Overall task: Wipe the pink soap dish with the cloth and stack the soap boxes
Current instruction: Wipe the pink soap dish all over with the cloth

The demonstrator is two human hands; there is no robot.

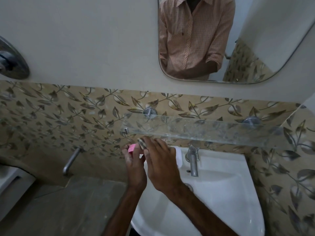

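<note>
1. The left hand (134,167) grips the pink soap dish (131,148) at 10 o'clock of the basin (221,193). The right hand (162,165) pinches the patterned cloth (141,143) against it.
2. The dish is probably light, stiff plastic and slippery if wet. It is best held by its ends, leaving the faces free for the soft cloth.
3. The glass shelf (204,132) has its edge close above the fingers at 12 o'clock, and the tap (193,160) stands at 3 o'clock. Open room lies toward 6 o'clock.
4. A white item (178,155), perhaps a soap box, is half hidden.
</note>
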